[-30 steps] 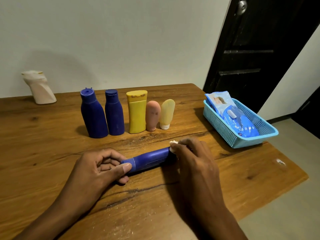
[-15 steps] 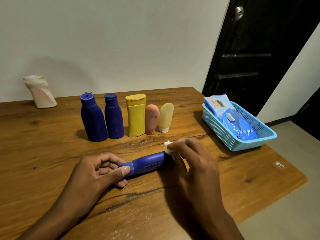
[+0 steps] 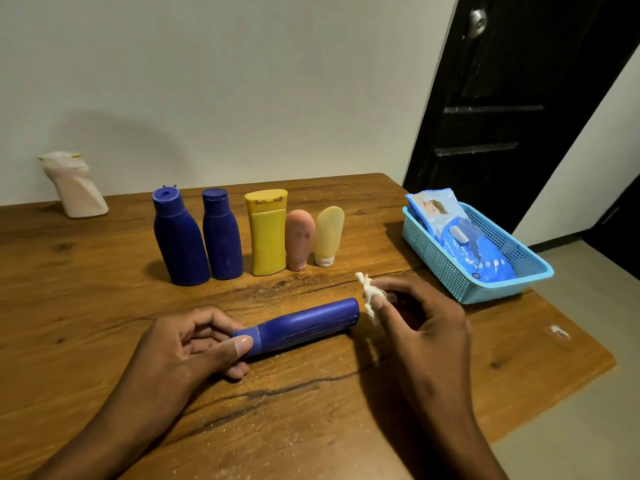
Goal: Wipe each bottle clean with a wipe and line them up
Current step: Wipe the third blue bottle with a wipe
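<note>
A blue bottle (image 3: 304, 325) lies on its side on the wooden table (image 3: 104, 306). My left hand (image 3: 187, 351) grips its cap end. My right hand (image 3: 422, 320) pinches a small crumpled white wipe (image 3: 370, 292) just past the bottle's base, slightly apart from it. Behind stands a row: two dark blue bottles (image 3: 180, 240) (image 3: 221, 237), a yellow bottle (image 3: 266, 233), a pink tube (image 3: 300, 239) and a pale yellow tube (image 3: 328, 235), all upright and side by side.
A light blue basket (image 3: 433, 258) at the right holds wipe packs (image 3: 471, 251). A cream bottle (image 3: 74, 185) stands apart at the far left by the wall. A black door is beyond the table's right corner. The table's right edge is near my right hand.
My right hand with the wipe has slid off the bottle's base end to the right and lifted slightly. The left hand and bottle have stayed put.
</note>
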